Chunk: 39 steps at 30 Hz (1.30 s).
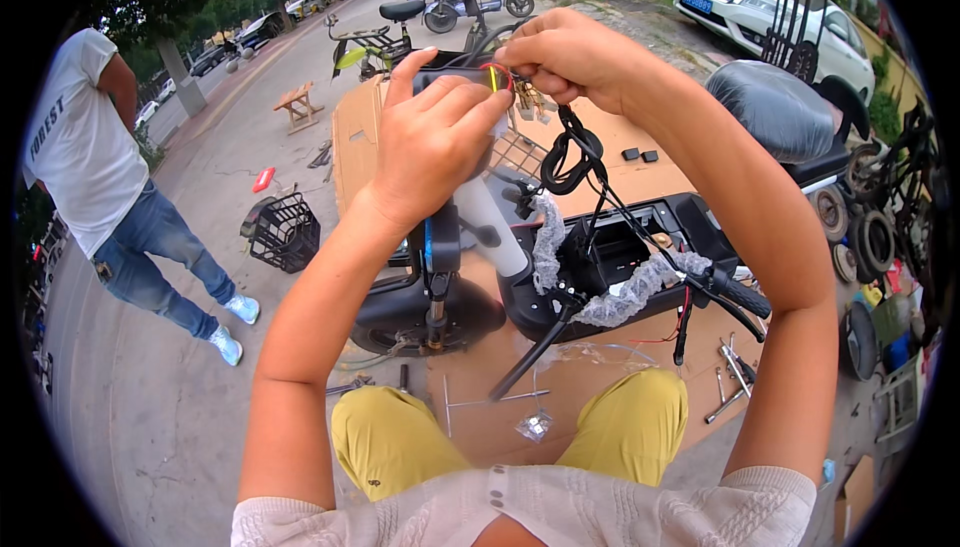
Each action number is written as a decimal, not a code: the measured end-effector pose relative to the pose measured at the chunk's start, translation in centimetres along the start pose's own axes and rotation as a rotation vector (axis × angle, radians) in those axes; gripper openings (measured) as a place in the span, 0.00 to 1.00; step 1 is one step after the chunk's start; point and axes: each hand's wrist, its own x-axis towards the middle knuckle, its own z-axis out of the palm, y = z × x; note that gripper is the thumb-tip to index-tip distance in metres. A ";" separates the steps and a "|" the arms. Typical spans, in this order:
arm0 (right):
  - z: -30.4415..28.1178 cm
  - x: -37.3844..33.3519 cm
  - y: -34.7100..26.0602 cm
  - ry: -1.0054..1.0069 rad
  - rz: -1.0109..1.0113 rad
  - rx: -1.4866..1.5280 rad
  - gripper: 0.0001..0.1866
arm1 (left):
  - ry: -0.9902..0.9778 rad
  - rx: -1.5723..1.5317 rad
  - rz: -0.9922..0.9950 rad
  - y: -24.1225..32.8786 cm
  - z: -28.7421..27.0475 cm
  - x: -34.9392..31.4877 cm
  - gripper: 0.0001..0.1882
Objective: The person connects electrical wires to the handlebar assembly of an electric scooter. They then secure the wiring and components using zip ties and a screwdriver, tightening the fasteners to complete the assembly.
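Observation:
Both my hands are raised at the top of an electric scooter's pale steering tube [488, 222]. Thin red and yellow wires [494, 78] run between my fingers. My left hand [425, 142] pinches them between thumb and fingers, its index finger lifted. On the other side my right hand [580, 52] is closed, thumb against fingertips, on the wire end; its exact grip is partly hidden. A looped black cable bundle [568, 169] hangs below my right hand. Under it lies the handlebar, partly covered in bubble wrap [625, 302], across the black scooter deck [690, 222].
A black front wheel [425, 319] stands left of the deck. Wrenches [735, 367] and a T-shaped tool [490, 402] lie by my knees on cardboard. A person [110, 147] stands at the left near a black basket [283, 232]. A plastic-covered seat [770, 107] and a white car [770, 7] are right.

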 end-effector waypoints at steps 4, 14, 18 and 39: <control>0.3 -0.2 0.3 0.007 0.010 0.055 0.11 | -0.002 -0.022 0.024 -0.1 0.3 -0.1 0.19; 3.0 -2.1 2.1 0.201 -0.158 0.093 0.10 | 0.087 -0.153 -0.082 -0.5 0.5 -0.3 0.14; 4.3 -2.3 2.8 0.266 -0.303 0.117 0.11 | 0.112 -0.261 -0.178 -0.7 0.4 -0.4 0.10; 6.5 -1.6 6.1 0.378 -0.522 0.149 0.13 | 0.118 -0.760 -0.722 -0.1 -0.4 0.9 0.06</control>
